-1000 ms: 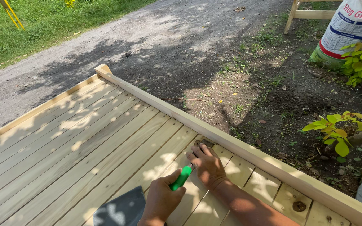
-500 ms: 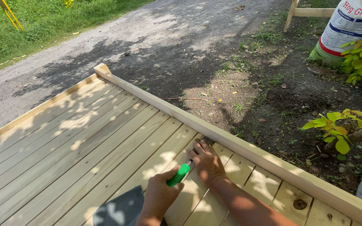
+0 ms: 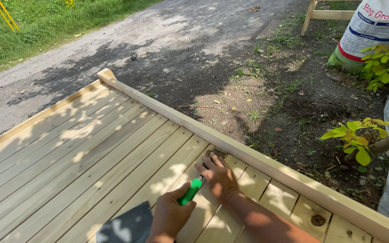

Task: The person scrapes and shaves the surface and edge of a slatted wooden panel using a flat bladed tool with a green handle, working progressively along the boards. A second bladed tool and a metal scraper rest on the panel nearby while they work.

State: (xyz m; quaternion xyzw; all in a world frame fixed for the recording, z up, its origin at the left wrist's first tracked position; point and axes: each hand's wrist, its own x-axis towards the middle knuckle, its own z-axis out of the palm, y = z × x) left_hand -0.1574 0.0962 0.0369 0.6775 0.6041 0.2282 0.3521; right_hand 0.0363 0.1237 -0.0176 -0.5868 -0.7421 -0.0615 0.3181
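Just inside the deck's raised edge board (image 3: 266, 164), the left hand (image 3: 169, 218) grips a green-handled tool (image 3: 191, 191) beside the flat, open-fingered right hand (image 3: 219, 177), with bare planks (image 3: 82, 157) spreading wide behind.

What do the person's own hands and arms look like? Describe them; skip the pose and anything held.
Both are bare: the left hand and right hand wear no gloves, rings or watch that show. The right forearm shows no sleeve. Leaf shadows dapple them.

The green-handled tool's (image 3: 190, 192) tip is hidden under the right hand (image 3: 220, 177); the feed sack (image 3: 372, 29) is cut off at the top edge.
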